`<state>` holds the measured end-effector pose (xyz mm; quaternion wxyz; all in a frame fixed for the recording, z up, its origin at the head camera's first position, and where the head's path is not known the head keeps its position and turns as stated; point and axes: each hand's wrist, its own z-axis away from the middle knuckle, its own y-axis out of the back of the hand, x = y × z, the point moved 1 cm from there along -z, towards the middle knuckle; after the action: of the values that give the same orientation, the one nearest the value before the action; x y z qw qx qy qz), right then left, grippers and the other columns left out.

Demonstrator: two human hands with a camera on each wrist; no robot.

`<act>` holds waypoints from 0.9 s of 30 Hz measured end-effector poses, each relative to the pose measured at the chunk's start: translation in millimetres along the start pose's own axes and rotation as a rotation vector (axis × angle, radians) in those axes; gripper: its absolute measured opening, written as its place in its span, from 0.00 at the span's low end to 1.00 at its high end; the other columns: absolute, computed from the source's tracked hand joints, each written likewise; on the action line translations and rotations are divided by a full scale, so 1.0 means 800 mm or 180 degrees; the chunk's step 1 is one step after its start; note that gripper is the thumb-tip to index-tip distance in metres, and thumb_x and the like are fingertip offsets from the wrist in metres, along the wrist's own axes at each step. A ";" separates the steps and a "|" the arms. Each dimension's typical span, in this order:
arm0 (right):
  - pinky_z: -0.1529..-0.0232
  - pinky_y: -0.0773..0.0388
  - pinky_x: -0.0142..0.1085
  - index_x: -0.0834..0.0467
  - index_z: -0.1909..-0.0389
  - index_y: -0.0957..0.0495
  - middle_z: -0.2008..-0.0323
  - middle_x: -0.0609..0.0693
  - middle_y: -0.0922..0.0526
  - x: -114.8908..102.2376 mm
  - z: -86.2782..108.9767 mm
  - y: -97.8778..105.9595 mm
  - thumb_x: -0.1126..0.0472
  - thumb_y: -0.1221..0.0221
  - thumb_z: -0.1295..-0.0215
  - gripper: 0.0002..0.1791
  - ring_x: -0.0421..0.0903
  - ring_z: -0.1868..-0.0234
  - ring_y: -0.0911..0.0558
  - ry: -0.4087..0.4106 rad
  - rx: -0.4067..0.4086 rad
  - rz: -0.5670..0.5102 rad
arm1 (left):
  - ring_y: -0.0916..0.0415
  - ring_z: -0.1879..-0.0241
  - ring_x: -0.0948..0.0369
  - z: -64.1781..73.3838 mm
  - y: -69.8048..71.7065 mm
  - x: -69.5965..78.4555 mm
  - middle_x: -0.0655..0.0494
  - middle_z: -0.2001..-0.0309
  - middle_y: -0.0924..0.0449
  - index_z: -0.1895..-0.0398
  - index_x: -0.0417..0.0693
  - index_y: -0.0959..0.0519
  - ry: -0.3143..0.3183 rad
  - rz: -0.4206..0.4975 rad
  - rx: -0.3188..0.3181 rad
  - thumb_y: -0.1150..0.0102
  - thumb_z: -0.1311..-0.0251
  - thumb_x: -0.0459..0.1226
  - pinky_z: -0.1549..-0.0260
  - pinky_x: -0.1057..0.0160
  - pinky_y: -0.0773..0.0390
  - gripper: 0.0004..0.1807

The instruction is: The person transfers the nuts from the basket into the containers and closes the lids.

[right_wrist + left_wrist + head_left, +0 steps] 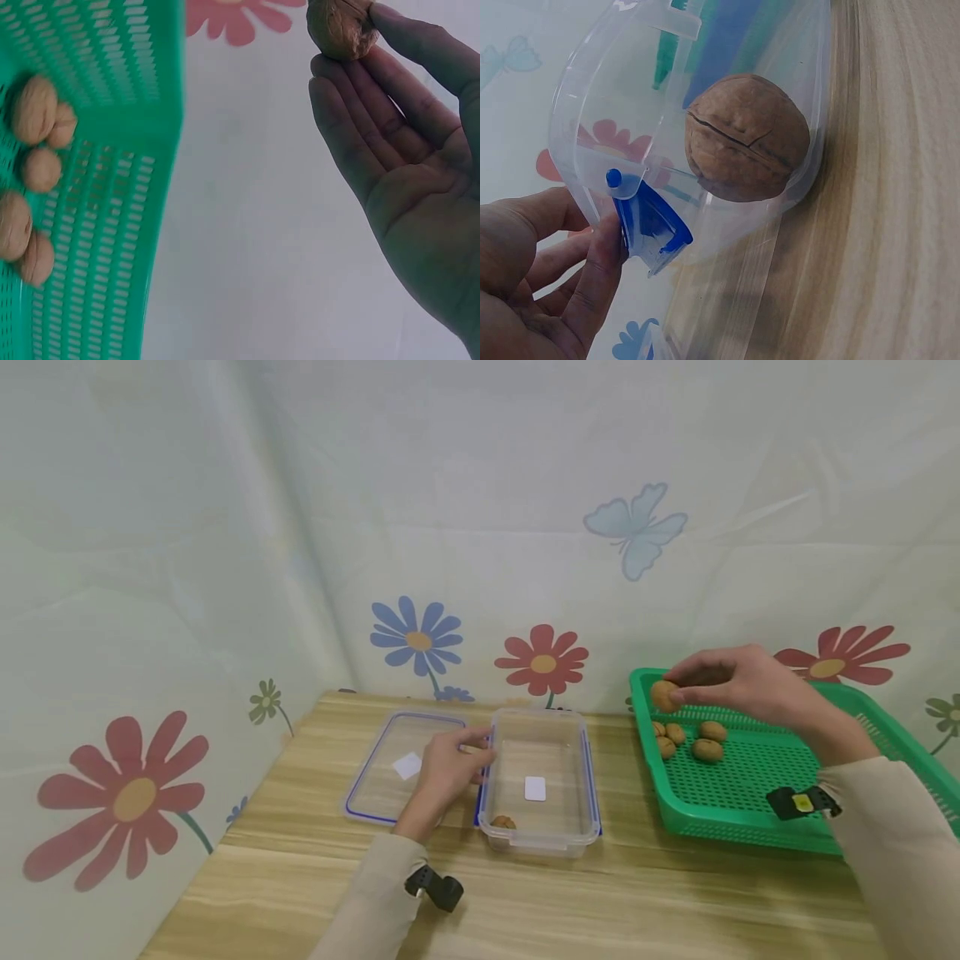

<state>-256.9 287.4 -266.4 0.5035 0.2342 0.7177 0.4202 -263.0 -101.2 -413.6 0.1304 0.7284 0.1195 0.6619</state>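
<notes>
My right hand (757, 685) pinches a walnut (664, 696) between thumb and fingertips, up above the near-left corner area of a green plastic basket (750, 832). Several other walnuts (41, 169) lie inside that basket. Around the left rim of a clear plastic container (555, 841), my left hand (448, 764) grips with thumb and fingers, beside a blue latch (649, 225). One walnut (748, 139) with a cracked seam sits in the container, at its near-left corner.
Left of the container a clear lid (405, 733) with a blue seal lies flat on the wooden table (517, 902), partly behind my left hand. A flower-printed curtain (480, 568) hangs at the table's back and left sides. White labels mark the lid and container.
</notes>
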 end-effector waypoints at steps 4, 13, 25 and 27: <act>0.51 0.20 0.27 0.53 0.42 0.13 0.49 0.47 0.10 -0.012 0.004 -0.009 0.51 0.32 0.26 0.17 0.40 0.51 0.13 0.0121 0.0076 -0.0112 | 0.16 0.77 0.59 0.000 0.000 0.000 0.47 0.53 0.14 0.37 0.42 0.15 0.0009 0.0010 0.0006 0.31 0.34 0.32 0.69 0.55 0.10 0.21; 0.51 0.19 0.28 0.53 0.43 0.13 0.52 0.47 0.10 -0.039 0.014 -0.031 0.57 0.31 0.28 0.15 0.40 0.53 0.11 0.0347 0.0182 -0.0480 | 0.15 0.76 0.58 0.000 0.000 0.001 0.47 0.53 0.14 0.37 0.42 0.15 0.0003 0.0038 -0.0001 0.31 0.34 0.32 0.69 0.56 0.10 0.21; 0.65 0.15 0.38 0.54 0.44 0.13 0.54 0.49 0.10 -0.063 0.020 -0.068 0.57 0.29 0.29 0.16 0.47 0.57 0.12 0.0345 0.0148 -0.0881 | 0.16 0.77 0.58 0.001 -0.001 0.001 0.48 0.53 0.14 0.38 0.42 0.15 0.0029 0.0085 0.0028 0.31 0.34 0.32 0.68 0.54 0.10 0.21; 0.66 0.14 0.39 0.55 0.44 0.13 0.54 0.49 0.11 -0.064 0.019 -0.075 0.58 0.29 0.30 0.15 0.48 0.57 0.12 0.0400 0.0137 -0.0964 | 0.16 0.77 0.59 0.002 -0.002 0.002 0.48 0.53 0.13 0.38 0.42 0.15 0.0024 0.0086 0.0055 0.30 0.34 0.31 0.69 0.52 0.11 0.21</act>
<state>-217.8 221.8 -291.8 0.5101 0.1074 0.7837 0.3378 -261.5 -99.4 -412.9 0.1148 0.7285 0.1159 0.6653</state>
